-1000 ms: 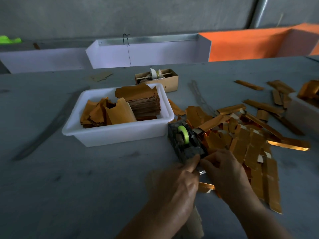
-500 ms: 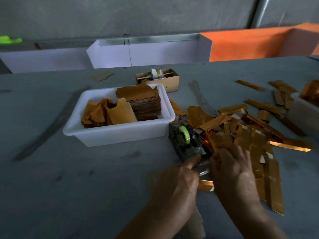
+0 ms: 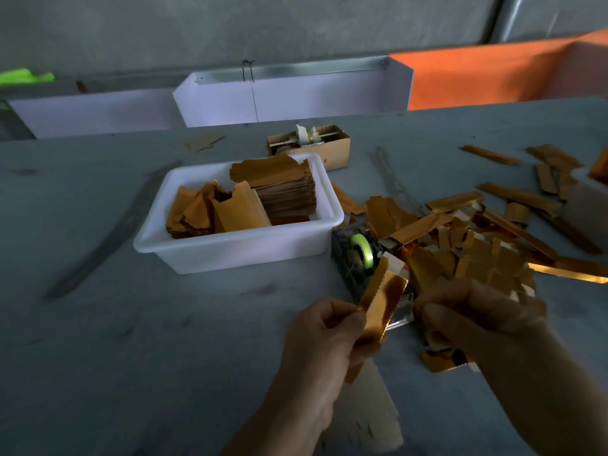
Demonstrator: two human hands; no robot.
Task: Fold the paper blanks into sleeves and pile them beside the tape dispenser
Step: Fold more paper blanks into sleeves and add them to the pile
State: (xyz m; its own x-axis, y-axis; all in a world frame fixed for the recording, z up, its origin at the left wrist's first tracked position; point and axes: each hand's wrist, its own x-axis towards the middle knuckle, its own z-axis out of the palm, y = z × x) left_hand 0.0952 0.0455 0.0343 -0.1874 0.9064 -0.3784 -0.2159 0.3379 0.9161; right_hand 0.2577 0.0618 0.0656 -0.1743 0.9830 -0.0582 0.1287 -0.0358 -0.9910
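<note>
Grey and scuffed, the worktable [image 3: 98,340] carries a white tub [image 3: 237,248] of paper blanks [image 3: 279,192] with the tape dispenser [image 3: 357,258] at its right corner. Just in front of the dispenser the left hand [image 3: 324,350] pinches a gold sleeve [image 3: 381,304], held upright; the right hand [image 3: 477,317] is curled beside it, though I cannot tell what it grips. Taping looks like the step in hand; next, I'd say, the sleeve joins the pile [image 3: 477,258] beside the dispenser
</note>
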